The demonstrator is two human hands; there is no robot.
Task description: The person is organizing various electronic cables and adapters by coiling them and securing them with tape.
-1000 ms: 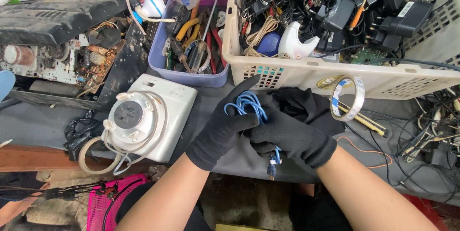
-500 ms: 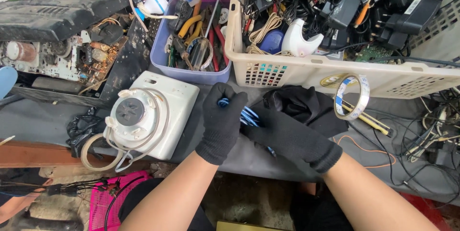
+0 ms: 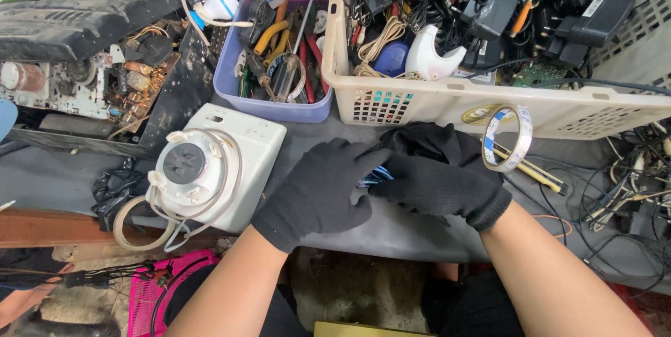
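Note:
Both my hands wear black gloves and meet over the grey work surface. My left hand and my right hand close together around a small bundle of blue wire; only a sliver of it shows between the fingers. A black cloth or spare glove lies just behind my right hand.
A white appliance with a round front sits to the left. Behind are a purple bin of hand tools and a cream basket of chargers and cables. A tape roll leans on the basket. Loose wires lie right.
The blue wire stood up in a loop between my fingers; now my hands have lowered and closed over it, hiding most of it.

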